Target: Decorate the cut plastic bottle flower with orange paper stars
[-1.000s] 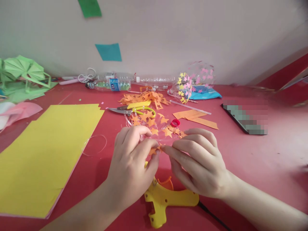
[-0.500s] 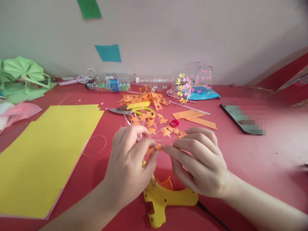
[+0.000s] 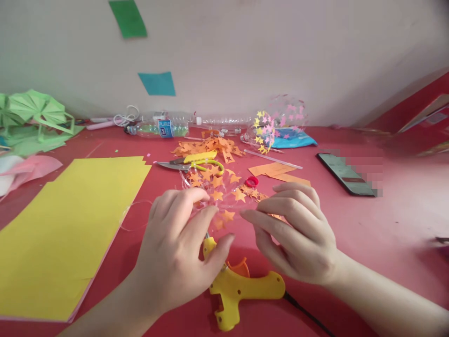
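Observation:
Between my hands lies a clear plastic bottle piece point(image 3: 228, 204) with orange paper stars stuck on it. My left hand point(image 3: 177, 243) is on its left side, thumb spread from the index finger; whether its far fingers touch the plastic is hidden. To the right, my right hand point(image 3: 298, 229) hovers with fingers loosely bent and no object visible in them. An orange star point(image 3: 228, 215) on the plastic sits between both sets of fingertips. Below them a yellow glue gun point(image 3: 245, 288) with an orange trigger lies on the red table, its nozzle pointing away from me, partly behind my left thumb.
Yellow paper sheets point(image 3: 70, 224) lie left. Beyond my hands are scissors point(image 3: 175, 165), a yellow cutter point(image 3: 201, 157), orange scraps point(image 3: 206, 147), a red ring point(image 3: 251, 182) and orange strips point(image 3: 270, 168). Plastic bottles point(image 3: 161, 126) line the wall; a phone point(image 3: 345, 175) lies right.
My left thumb and index finger have parted and moved left, off the orange star. The right fingertips have drawn slightly away from it. The star stays on the plastic.

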Demonstrator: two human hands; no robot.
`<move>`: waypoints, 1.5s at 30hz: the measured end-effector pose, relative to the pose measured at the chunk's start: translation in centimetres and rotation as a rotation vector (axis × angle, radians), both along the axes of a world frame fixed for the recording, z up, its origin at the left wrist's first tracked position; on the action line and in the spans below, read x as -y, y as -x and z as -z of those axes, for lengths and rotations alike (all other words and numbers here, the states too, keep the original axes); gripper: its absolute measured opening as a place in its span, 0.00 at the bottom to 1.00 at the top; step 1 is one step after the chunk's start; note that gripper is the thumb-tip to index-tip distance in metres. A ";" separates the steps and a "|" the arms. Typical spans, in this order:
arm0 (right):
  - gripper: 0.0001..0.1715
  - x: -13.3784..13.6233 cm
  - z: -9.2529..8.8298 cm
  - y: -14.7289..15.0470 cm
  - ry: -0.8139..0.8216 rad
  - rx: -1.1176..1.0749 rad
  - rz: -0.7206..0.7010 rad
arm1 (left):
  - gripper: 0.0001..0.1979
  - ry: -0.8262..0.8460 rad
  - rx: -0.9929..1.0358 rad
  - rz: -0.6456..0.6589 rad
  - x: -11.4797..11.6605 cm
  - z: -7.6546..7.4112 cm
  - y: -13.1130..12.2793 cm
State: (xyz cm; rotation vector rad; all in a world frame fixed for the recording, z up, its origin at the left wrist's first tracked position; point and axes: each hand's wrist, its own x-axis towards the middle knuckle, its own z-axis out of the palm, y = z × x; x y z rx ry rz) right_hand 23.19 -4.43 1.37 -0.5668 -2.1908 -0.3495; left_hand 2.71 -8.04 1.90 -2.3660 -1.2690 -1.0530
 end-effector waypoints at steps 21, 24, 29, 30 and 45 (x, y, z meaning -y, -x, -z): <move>0.04 -0.1 -1.4 -0.4 0.591 -0.183 0.224 | 0.13 0.560 1.171 -0.136 -6.0 3.2 4.6; 0.03 -0.5 -2.0 -0.3 0.819 -0.074 0.287 | 0.16 0.682 1.188 -0.067 -5.9 3.5 4.2; 0.07 -0.4 -3.1 -0.7 1.002 0.179 0.278 | 0.22 0.843 1.218 0.015 -5.5 3.7 3.7; 0.07 -0.2 -3.2 -0.9 1.025 0.228 0.255 | 0.23 0.866 1.226 0.016 -5.5 3.7 3.6; 0.08 2.6 -0.5 -1.8 1.077 0.460 -0.104 | 0.28 1.031 1.305 0.084 -4.6 3.0 2.5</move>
